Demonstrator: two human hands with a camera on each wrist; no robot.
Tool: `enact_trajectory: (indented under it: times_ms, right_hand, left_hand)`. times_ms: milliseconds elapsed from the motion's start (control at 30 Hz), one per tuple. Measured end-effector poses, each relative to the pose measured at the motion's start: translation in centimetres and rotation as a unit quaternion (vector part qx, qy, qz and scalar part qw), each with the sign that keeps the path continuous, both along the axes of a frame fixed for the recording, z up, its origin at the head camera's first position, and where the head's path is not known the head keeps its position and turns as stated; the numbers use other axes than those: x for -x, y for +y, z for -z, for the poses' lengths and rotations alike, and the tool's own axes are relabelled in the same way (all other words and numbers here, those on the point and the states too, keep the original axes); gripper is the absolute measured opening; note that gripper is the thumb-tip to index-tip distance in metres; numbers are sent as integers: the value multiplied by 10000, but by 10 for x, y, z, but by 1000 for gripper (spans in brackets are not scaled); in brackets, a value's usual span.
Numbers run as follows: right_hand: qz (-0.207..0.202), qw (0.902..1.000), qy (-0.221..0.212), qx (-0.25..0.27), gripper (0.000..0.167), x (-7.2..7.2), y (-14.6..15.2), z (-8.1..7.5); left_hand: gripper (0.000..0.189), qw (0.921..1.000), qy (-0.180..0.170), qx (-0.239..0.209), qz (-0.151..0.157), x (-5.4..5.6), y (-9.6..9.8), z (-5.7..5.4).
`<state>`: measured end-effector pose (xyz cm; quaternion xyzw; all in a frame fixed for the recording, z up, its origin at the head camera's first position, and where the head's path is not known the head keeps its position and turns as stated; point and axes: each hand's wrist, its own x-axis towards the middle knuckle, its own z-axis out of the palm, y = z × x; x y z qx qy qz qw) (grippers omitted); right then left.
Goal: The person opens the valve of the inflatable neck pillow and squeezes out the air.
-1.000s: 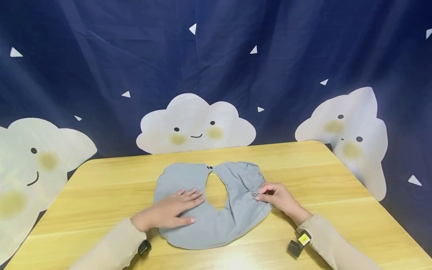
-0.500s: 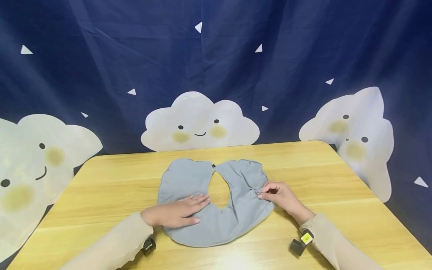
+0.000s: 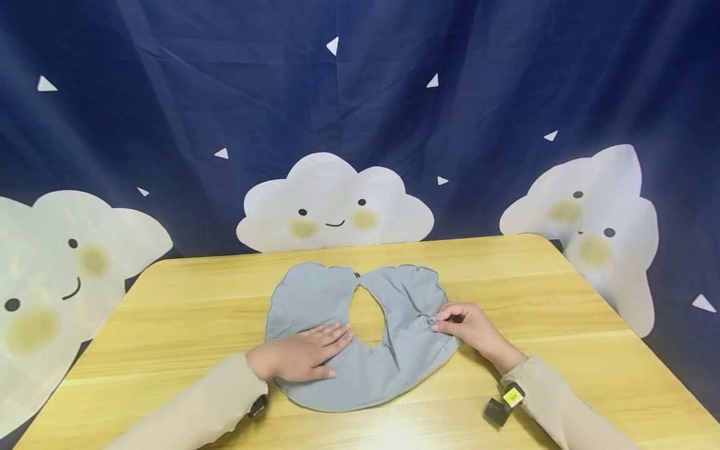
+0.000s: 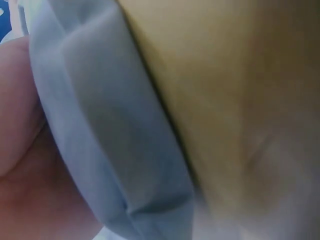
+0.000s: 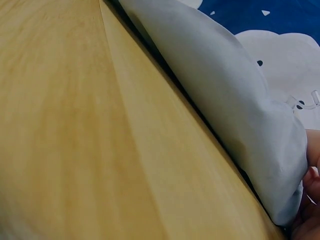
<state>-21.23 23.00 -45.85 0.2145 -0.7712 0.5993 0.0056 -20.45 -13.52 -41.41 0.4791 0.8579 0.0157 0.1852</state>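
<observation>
A grey U-shaped inflatable neck pillow (image 3: 332, 394) lies on the wooden table, slightly puffed and creased on its right half. Its two ends meet at the far side by a small dark fastener (image 3: 357, 275). My left hand (image 3: 309, 353) rests flat on the pillow's left half, fingers extended toward the central opening. At the right edge, thumb and fingers of my right hand (image 3: 464, 325) pinch the fabric beside the small air valve (image 3: 432, 320). A clear valve stem (image 5: 304, 104) sticks up in the right wrist view. The left wrist view shows the pillow's edge (image 4: 120, 115) against the palm.
The light wooden table (image 3: 185, 312) has rounded far corners. Behind it hangs a dark blue curtain (image 3: 270, 94) with white clouds and triangles. A small camera (image 3: 506, 403) sits on my right wrist, another (image 3: 257, 406) on the left.
The head view has shifted slightly. My left hand has slid a little to the right over the pillow, its wrist coming inward. My right hand keeps its pinch by the valve.
</observation>
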Motion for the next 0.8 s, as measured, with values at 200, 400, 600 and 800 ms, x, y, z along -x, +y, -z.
enact_trajectory:
  times_ms: [200, 400, 600, 800]
  right_hand:
    - [-37, 10000, -26, 1, 14, 0, 0, 1]
    - [-42, 10000, -32, 17, 4, 0, -2, 0]
    - [0, 10000, -39, 7, 24, -2, -2, -2]
    - [42, 10000, -31, -25, 23, -2, -2, -3]
  left_hand:
    - [69, 9995, 58, 187, -266, -4, 3, -1]
    - [77, 9972, -437, -171, -585, -2, 3, -2]
    - [78, 9907, -732, -820, -797, 1, 16, -12]
    - [78, 9909, -433, -1071, -696, -7, 52, -21]
